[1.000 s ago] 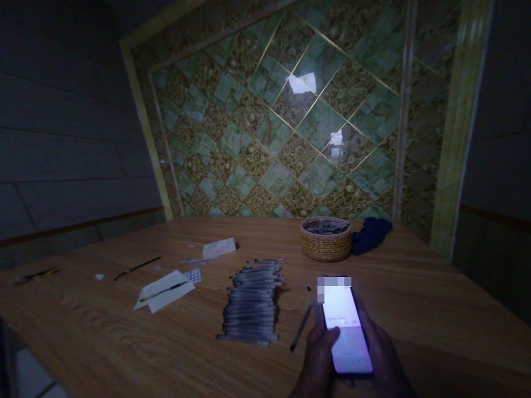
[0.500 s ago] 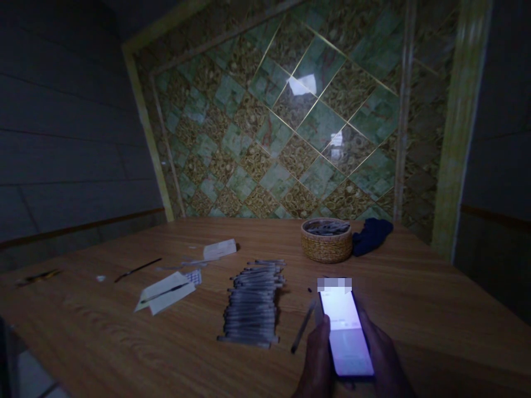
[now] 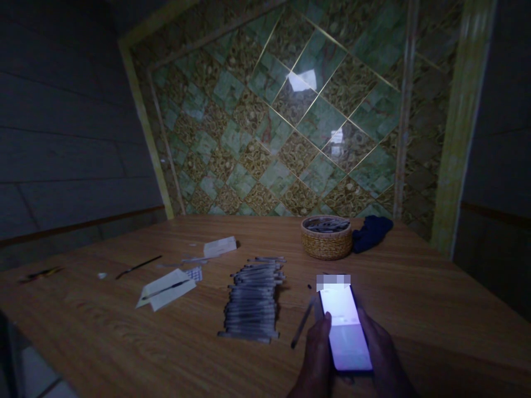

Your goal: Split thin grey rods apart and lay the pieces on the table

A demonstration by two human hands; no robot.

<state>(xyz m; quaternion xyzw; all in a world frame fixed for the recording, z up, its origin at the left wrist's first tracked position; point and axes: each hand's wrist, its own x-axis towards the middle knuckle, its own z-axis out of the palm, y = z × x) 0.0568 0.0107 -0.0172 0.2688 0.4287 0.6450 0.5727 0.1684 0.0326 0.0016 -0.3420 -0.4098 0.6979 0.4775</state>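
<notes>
A lit phone (image 3: 346,331) is held upright between both hands at the lower right, its screen glowing white and violet. My left hand (image 3: 317,351) grips its left edge, the thumb resting by the screen. Along the right edge my right hand (image 3: 381,348) is closed round the phone, partly lost in shadow. Just left of the phone, a single pen (image 3: 302,325) lies on the wooden table (image 3: 136,354). Further left is a long stack of several grey pens (image 3: 251,304), laid side by side.
Behind the phone stands a woven basket (image 3: 326,240) full of pens, beside a dark blue cloth (image 3: 372,233). On the left lie folded paper (image 3: 168,298) with a pen on it, a white box (image 3: 219,246), a thin black stick (image 3: 139,266) and a small dark tool (image 3: 41,274).
The view has shifted very slightly, so the table things appear a little higher. Both hands still hold the phone in nearly the same place.
</notes>
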